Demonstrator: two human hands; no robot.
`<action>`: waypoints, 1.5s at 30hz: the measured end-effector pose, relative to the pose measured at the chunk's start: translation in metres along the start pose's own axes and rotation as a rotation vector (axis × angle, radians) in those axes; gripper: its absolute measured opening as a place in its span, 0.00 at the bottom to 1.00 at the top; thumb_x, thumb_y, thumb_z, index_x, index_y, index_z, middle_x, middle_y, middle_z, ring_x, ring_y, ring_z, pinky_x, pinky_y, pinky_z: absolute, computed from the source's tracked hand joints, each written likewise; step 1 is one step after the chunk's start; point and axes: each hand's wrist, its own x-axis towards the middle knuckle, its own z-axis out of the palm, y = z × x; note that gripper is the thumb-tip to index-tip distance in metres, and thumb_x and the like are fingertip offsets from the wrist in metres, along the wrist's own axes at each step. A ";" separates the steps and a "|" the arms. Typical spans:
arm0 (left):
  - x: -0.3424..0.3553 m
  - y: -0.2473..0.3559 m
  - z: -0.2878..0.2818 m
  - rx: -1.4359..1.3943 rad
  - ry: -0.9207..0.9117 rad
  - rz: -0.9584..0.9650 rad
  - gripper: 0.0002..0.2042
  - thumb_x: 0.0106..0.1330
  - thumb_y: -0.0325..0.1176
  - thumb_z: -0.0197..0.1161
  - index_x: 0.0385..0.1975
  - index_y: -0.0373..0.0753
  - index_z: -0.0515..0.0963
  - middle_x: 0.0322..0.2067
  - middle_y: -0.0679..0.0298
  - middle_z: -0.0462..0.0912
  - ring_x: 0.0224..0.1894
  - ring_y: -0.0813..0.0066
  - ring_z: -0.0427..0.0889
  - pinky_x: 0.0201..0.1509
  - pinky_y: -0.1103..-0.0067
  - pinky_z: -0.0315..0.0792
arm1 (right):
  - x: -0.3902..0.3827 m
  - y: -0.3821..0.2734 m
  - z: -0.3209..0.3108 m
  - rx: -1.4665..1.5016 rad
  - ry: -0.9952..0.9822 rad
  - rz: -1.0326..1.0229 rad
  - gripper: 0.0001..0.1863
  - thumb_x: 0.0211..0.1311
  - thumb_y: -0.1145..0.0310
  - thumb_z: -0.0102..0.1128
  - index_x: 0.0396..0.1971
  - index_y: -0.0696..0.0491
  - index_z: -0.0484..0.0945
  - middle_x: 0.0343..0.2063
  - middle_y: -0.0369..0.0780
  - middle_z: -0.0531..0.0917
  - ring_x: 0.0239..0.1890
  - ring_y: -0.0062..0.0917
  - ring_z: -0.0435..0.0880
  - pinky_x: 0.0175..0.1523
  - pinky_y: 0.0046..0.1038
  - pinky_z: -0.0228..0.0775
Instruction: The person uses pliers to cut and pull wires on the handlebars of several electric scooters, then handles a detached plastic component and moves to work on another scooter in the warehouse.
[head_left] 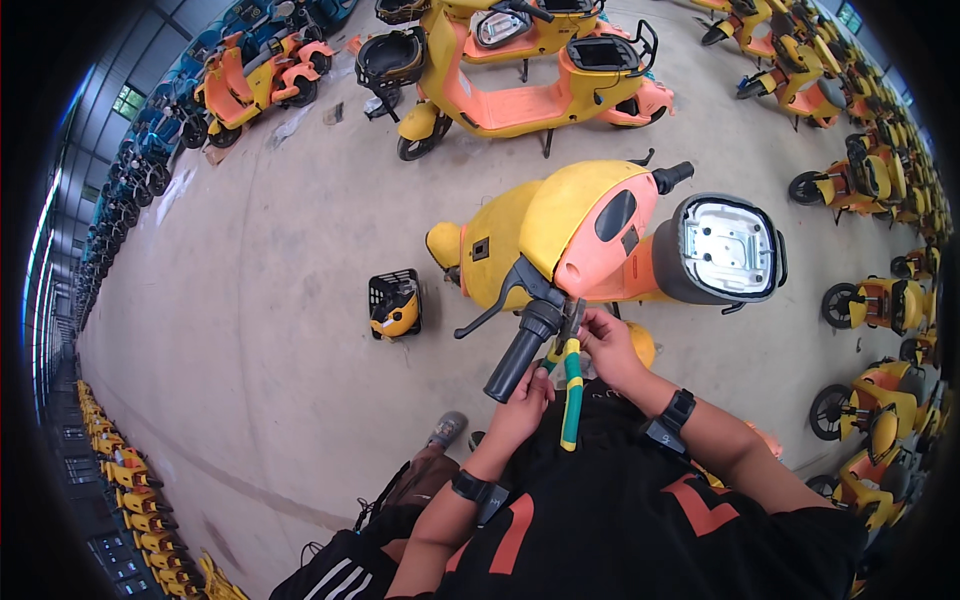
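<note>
- Floor: I see a wide, grey-beige concrete floor with dark streaks and pale crumpled plastic scraps.
- Walls: pale grey panelled wall, left; small bright greenish window set in it.
- Light: I get long white glowing strips, far left.
- Edges: parked blue scooters, left; yellow scooters, lower left.

Left hand and right hand close together (fingers bent)
</note>
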 end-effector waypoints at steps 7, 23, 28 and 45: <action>0.006 -0.003 0.005 0.202 0.122 0.199 0.15 0.78 0.43 0.45 0.36 0.38 0.72 0.21 0.70 0.72 0.22 0.84 0.67 0.27 0.83 0.64 | -0.008 -0.001 0.004 0.009 0.044 -0.043 0.06 0.69 0.76 0.56 0.43 0.59 0.76 0.34 0.35 0.82 0.36 0.16 0.79 0.44 0.21 0.74; 0.001 0.099 0.011 -0.118 -0.182 -0.381 0.21 0.69 0.52 0.58 0.45 0.38 0.69 0.26 0.71 0.66 0.22 0.87 0.64 0.18 0.85 0.61 | -0.023 -0.032 -0.011 0.516 -0.217 0.182 0.27 0.74 0.51 0.47 0.56 0.60 0.72 0.47 0.40 0.79 0.50 0.24 0.77 0.59 0.30 0.67; 0.003 0.112 0.011 0.002 -0.181 -0.443 0.27 0.66 0.60 0.57 0.41 0.38 0.68 0.24 0.71 0.64 0.21 0.86 0.64 0.18 0.85 0.61 | -0.039 -0.047 -0.005 0.206 -0.379 0.084 0.49 0.67 0.37 0.48 0.70 0.63 0.46 0.65 0.46 0.62 0.68 0.33 0.61 0.70 0.36 0.54; -0.008 0.117 0.014 0.150 -0.345 -0.382 0.47 0.52 0.36 0.72 0.64 0.21 0.47 0.54 0.45 0.69 0.59 0.61 0.71 0.57 0.74 0.70 | -0.034 -0.004 0.012 -0.238 -0.259 -0.154 0.51 0.67 0.39 0.51 0.69 0.67 0.43 0.66 0.55 0.58 0.69 0.41 0.58 0.72 0.36 0.49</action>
